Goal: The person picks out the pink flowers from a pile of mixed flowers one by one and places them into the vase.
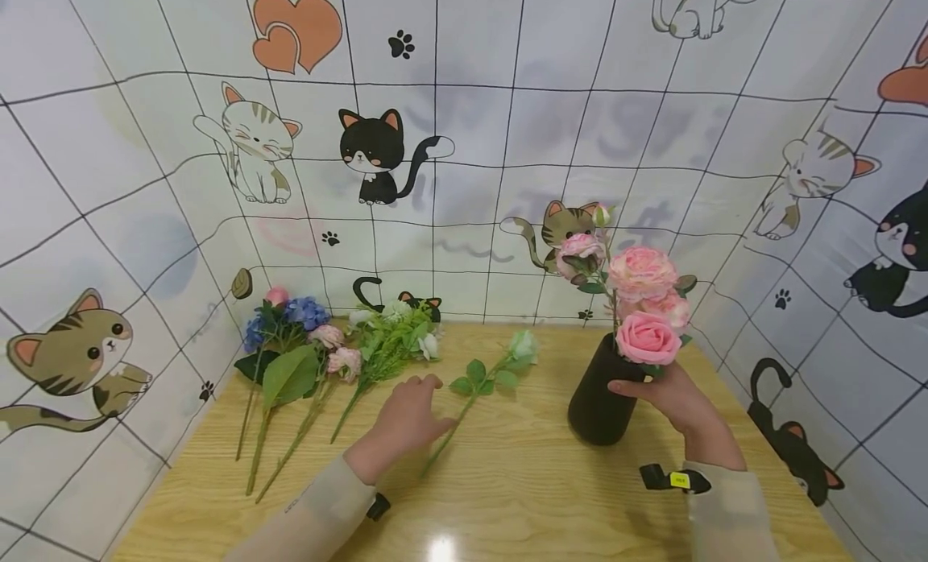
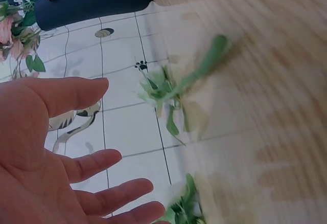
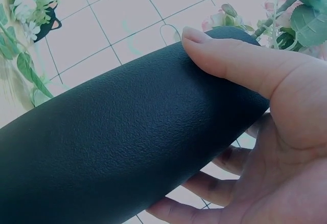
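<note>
A black vase (image 1: 603, 397) with pink roses (image 1: 648, 337) stands at the right of the table, leaning slightly. My right hand (image 1: 681, 399) grips it near the rim, thumb across the front and fingers curled behind, as the right wrist view shows (image 3: 301, 106). Left of the vase lies a single white-green rose (image 1: 522, 349), its stem pointing toward the front. Over the table, just left of that stem, my left hand (image 1: 409, 417) has its fingers and thumb spread. Nothing is between them in the left wrist view, where the stem's end (image 2: 217, 47) looks blurred.
Flowers lie at the table's left: blue hydrangeas (image 1: 306, 313), pale pink blooms (image 1: 344, 362) and a white-flowered green spray (image 1: 395, 345). A cat-printed white cloth (image 1: 478, 151) rises behind and on both sides of the wooden table (image 1: 522, 481).
</note>
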Demonstrator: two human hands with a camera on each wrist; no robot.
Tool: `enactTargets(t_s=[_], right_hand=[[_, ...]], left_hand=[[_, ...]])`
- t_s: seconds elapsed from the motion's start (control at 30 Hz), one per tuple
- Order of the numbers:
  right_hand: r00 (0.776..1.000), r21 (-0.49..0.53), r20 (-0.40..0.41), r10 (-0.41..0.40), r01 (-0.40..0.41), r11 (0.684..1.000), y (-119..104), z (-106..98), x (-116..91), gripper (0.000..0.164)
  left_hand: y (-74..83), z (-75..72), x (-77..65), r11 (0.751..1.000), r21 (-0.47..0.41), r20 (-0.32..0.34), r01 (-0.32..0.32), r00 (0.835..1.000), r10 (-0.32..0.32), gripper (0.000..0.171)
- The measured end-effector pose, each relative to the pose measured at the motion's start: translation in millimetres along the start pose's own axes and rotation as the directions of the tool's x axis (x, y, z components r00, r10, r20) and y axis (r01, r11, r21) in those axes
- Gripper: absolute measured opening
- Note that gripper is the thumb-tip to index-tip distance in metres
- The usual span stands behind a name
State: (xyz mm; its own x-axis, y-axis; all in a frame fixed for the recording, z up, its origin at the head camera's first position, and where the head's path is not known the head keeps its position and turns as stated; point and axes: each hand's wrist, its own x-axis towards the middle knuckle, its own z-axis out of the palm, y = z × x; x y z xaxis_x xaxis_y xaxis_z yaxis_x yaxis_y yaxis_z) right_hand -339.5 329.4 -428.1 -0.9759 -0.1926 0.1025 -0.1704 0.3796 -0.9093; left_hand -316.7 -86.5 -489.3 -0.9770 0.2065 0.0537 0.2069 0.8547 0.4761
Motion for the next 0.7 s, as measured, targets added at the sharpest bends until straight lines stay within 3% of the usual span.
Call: enactTargets(t_s=[0.13,0.33,0.7], right_hand=[[1.0,0.008,0.001,-0.02,0.02,1.0,3,-1,1,0.12],[0.999,0.028,0.003,-0.037,0.037,0.999,5,0,2,0.119],[1.0,0.003,-0.005,0.0,0.0,1.0,5,-1,1,0.119]], left_hand=[[-13.0,-0.3,-2.8,1.0,-0.008,-0.002,0.022,1.0,-0.022,0.065],[-31.4,-12.0,-10.7,0.996,-0.003,0.005,0.085,0.996,-0.085,0.064],[-50.6,-13.6,-22.4,0.993,0.058,-0.045,0.104,0.994,-0.102,0.066]])
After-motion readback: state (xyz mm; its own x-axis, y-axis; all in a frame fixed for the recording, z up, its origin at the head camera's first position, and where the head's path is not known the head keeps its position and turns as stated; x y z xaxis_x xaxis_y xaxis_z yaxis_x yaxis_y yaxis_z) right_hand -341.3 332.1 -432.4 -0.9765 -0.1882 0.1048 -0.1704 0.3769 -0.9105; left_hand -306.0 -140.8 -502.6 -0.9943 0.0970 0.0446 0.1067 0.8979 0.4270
